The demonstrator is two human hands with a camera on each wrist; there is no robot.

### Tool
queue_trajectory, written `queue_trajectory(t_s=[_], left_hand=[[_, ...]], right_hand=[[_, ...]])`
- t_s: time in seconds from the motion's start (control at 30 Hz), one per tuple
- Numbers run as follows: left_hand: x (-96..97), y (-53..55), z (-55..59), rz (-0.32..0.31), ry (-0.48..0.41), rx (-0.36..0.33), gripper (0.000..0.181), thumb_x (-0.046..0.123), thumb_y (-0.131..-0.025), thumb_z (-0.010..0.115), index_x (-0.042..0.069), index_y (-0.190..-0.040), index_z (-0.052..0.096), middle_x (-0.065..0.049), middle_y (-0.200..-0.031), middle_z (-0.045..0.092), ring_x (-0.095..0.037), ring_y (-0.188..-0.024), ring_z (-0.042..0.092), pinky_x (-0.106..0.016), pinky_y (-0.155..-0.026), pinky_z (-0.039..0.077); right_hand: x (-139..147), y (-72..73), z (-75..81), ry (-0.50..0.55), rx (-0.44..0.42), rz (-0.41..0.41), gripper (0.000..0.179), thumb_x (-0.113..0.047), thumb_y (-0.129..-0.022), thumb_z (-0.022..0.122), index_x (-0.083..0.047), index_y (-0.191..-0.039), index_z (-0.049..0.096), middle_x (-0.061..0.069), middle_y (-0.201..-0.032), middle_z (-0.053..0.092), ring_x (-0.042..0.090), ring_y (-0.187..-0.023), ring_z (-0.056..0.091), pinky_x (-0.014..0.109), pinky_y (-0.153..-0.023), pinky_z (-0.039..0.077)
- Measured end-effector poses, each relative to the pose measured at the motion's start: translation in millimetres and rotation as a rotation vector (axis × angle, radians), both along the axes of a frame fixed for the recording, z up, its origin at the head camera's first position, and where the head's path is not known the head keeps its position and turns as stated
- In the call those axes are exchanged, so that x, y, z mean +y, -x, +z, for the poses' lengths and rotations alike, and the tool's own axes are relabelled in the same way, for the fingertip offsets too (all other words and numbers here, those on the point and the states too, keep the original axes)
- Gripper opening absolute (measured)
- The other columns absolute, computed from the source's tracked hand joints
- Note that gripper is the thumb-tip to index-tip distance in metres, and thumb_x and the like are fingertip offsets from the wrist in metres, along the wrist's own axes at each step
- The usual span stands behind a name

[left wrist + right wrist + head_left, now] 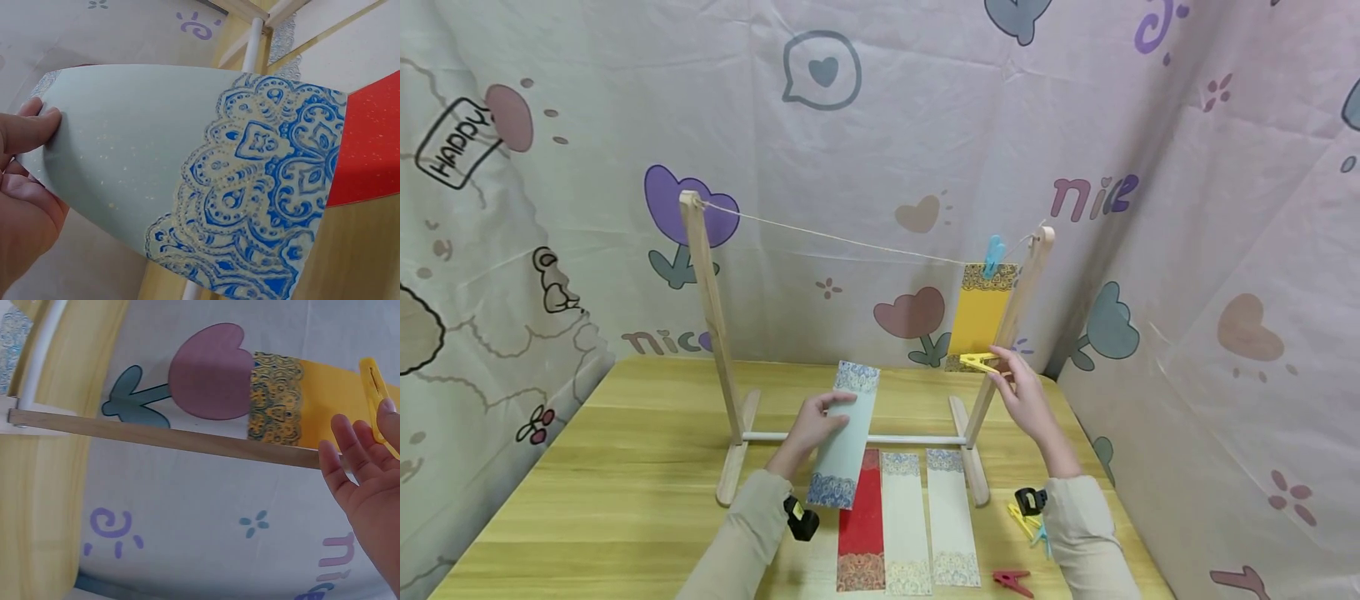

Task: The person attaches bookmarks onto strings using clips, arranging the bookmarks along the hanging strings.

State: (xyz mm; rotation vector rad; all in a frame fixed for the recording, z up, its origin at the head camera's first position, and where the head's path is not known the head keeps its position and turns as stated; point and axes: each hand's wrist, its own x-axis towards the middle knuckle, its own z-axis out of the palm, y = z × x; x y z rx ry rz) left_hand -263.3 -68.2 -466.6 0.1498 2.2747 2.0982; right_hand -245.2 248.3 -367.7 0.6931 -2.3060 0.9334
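Observation:
My left hand (820, 425) grips a pale blue paper card (131, 144) with blue lace-patterned ends, thumb on its face, tilted above the table. Between thumb and fingers, my right hand (1022, 396) pinches a yellow clothespin (979, 361); it shows edge-on in the right wrist view too, beside the palm. Just behind that clothespin hangs a yellow card (979, 321) with dark patterned ends. A blue clothespin (993, 257) clips the yellow card's top to the string (850, 240), near the right post.
A wooden stand (715, 321) carries the string between two posts, with a white bar (917, 439) low across. On the table lie a red card (859, 533), two whitish cards (906, 521), a red clothespin (1013, 582) and yellow and blue clothespins (1026, 521). Printed fabric hangs behind.

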Motion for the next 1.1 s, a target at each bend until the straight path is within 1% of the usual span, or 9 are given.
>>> queue_trajectory(t_s=[0.13,0.27,0.33,0.53,0.6,0.67,0.87,1.0,1.1], left_hand=[[1.3,2.3,4.8,-0.001,0.022,0.018,0.032,-0.007,-0.077,0.058,0.005,-0.107,0.063,-0.018,-0.121,0.051,-0.030,-0.089,0.055,-0.039,-0.065,0.051],[2.8,4.2,10.9,0.000,0.027,0.037,0.033,-0.008,-0.077,0.057,0.004,-0.107,0.062,-0.018,-0.122,0.050,-0.032,-0.090,0.055,-0.041,-0.064,0.051],[3.6,5.3,13.8,0.001,0.023,0.036,0.033,-0.008,-0.077,0.058,0.004,-0.107,0.063,-0.017,-0.123,0.050,-0.031,-0.090,0.055,-0.041,-0.065,0.051],[7.9,8.7,19.6,-0.016,0.046,0.060,0.031,-0.008,-0.078,0.058,0.004,-0.105,0.064,-0.016,-0.121,0.051,-0.030,-0.091,0.055,-0.041,-0.068,0.050],[9.4,8.8,22.0,-0.019,0.053,0.067,0.030,-0.007,-0.078,0.058,0.005,-0.105,0.064,-0.016,-0.120,0.052,-0.030,-0.091,0.055,-0.042,-0.069,0.050],[11.0,8.8,23.6,-0.026,0.054,0.078,0.030,-0.008,-0.078,0.058,0.004,-0.105,0.064,-0.017,-0.120,0.052,-0.031,-0.091,0.055,-0.043,-0.069,0.050],[14.3,9.7,24.9,-0.037,0.060,0.085,0.029,-0.008,-0.080,0.057,0.003,-0.106,0.064,-0.018,-0.120,0.051,-0.032,-0.091,0.055,-0.043,-0.067,0.051],[17.0,12.9,26.7,-0.038,0.040,0.095,0.031,-0.010,-0.078,0.057,0.001,-0.106,0.063,-0.020,-0.120,0.051,-0.033,-0.091,0.056,-0.042,-0.066,0.051],[19.2,15.6,28.7,-0.041,0.024,0.099,0.032,-0.011,-0.077,0.057,0.001,-0.105,0.064,-0.020,-0.119,0.052,-0.032,-0.088,0.057,-0.041,-0.064,0.052]], right_hand=[[-2.7,3.2,8.7,-0.008,0.010,0.016,0.037,0.008,-0.082,0.056,0.008,-0.118,0.048,0.016,-0.094,0.056,0.023,-0.080,0.055,0.032,-0.065,0.048],[-5.4,7.7,15.5,-0.020,0.026,0.034,0.038,0.008,-0.082,0.057,0.009,-0.118,0.047,0.017,-0.092,0.055,0.024,-0.077,0.055,0.033,-0.064,0.049],[-7.0,10.0,18.7,-0.025,0.038,0.042,0.038,0.008,-0.082,0.057,0.009,-0.118,0.047,0.017,-0.092,0.055,0.024,-0.076,0.054,0.033,-0.064,0.049],[-11.7,13.6,28.7,-0.040,0.091,0.058,0.038,0.009,-0.080,0.059,0.010,-0.117,0.048,0.018,-0.094,0.056,0.024,-0.073,0.055,0.028,-0.059,0.047],[-12.6,14.3,32.1,-0.043,0.095,0.059,0.038,0.009,-0.080,0.059,0.010,-0.117,0.048,0.019,-0.095,0.056,0.024,-0.073,0.056,0.027,-0.059,0.047],[-13.2,15.0,35.6,-0.050,0.096,0.059,0.038,0.009,-0.080,0.059,0.010,-0.117,0.048,0.020,-0.098,0.056,0.025,-0.075,0.056,0.028,-0.060,0.048],[-12.5,16.4,45.0,-0.078,0.088,0.051,0.040,0.008,-0.081,0.058,0.010,-0.119,0.047,0.020,-0.098,0.055,0.026,-0.076,0.056,0.032,-0.061,0.048],[-13.1,16.9,50.4,-0.082,0.089,0.057,0.040,0.009,-0.081,0.058,0.010,-0.119,0.047,0.020,-0.098,0.056,0.027,-0.076,0.057,0.035,-0.064,0.049],[-13.7,18.3,53.6,-0.093,0.102,0.066,0.039,0.009,-0.080,0.058,0.010,-0.118,0.048,0.020,-0.097,0.056,0.025,-0.076,0.056,0.034,-0.064,0.049]])
